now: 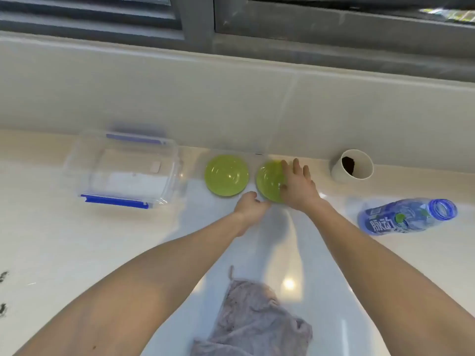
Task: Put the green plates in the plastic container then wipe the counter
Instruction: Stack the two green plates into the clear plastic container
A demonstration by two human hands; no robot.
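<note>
**Two green plates on the counter, both hands at the right one**

Two green plates sit side by side near the back edge of the white counter (64, 242), close to the tiled wall; we call them the left green plate (226, 179) and the right green plate (270, 182); they lie just beside each other, rims nearly touching, both flat on the counter, neither in the container.

We see the right hand (299, 187) spread flat, fingers released and open, palm down over the right side of the right green plate, covering part of it; we cannot tell if it grips the rim; the left hand (250, 205) is loosely curled at the plate's near rim, thumb and fingers bent; contact looks likely but a firm grasp is not clear.

The plastic container (123, 168) is clear with blue clasps, open, standing toward the left back of the counter, just left of the left green plate and apart from it; something white and flat shows through its bottom.

A grey cloth (257, 322) lies crumpled at the near edge, between the forearms; a blue drink bottle (408, 215) lies on its side toward the right edge, uncapped; a white cup (353, 167) sits tilted at the back right, with something dark inside.
</note>
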